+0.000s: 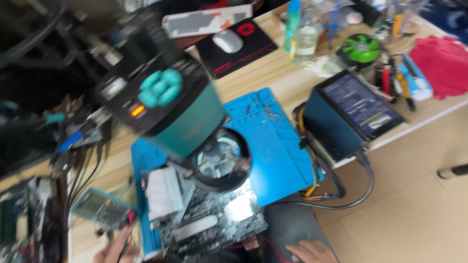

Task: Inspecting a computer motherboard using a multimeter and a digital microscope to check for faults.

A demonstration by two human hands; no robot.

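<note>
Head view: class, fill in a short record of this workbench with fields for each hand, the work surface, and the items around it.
left hand: left hand at the bottom edge, fingers around thin red and black probe leads
right hand: right hand open, resting flat on dark cloth
work surface: blue repair mat on a wooden bench
on the mat: circuit board under a teal and black microscope head
left of the mat: multimeter
right of the mat: dark power supply box with cables
image quality: blurred

A white mouse (pixel 228 40) rests beside a keyboard (pixel 207 20).
</note>
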